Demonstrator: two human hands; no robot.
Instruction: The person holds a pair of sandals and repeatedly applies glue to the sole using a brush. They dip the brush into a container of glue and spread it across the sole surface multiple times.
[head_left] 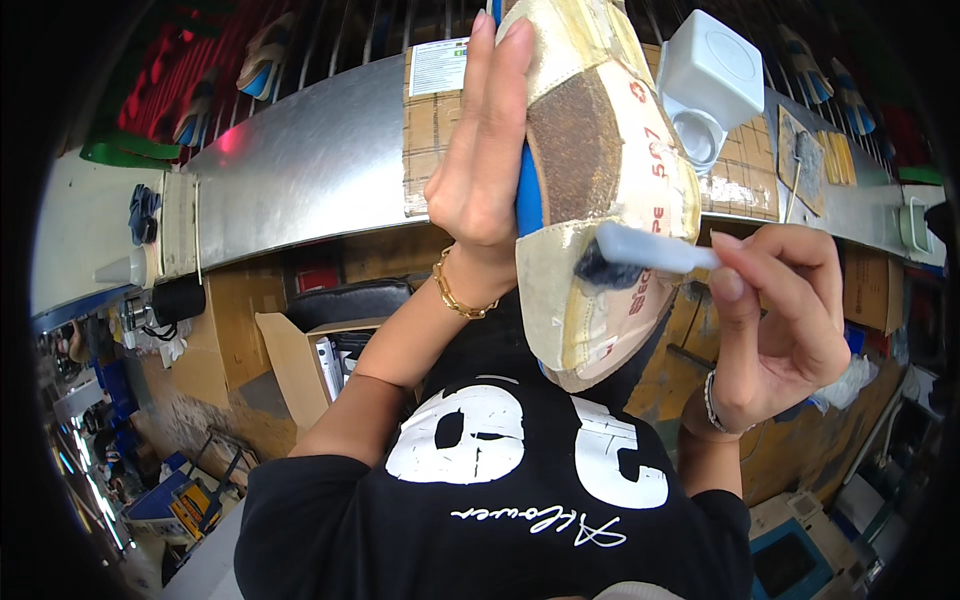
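A shoe upper [625, 140] stretched over a blue last is raised in front of me, its underside facing me. That underside shows cream edges, a brown insole patch and red print. My left hand [482, 140] grips it from the left side, fingers long against the blue last; the thumb is hidden. In my right hand [785, 300], thumb and fingers pinch the pale handle of a brush [650, 250]. Its dark bristles touch the underside near the cream end closest to me. A wet-looking sheen lies along the cream edge.
Behind the shoe runs a metal bench [310, 145] with a cardboard sheet [430, 140] on it. A white plastic container [712, 65] stands on the right, beside a stained board [800, 160]. Farther back, more blue-lasted shoes [265, 60] sit on a rack of bars. An open carton [295, 370] is below.
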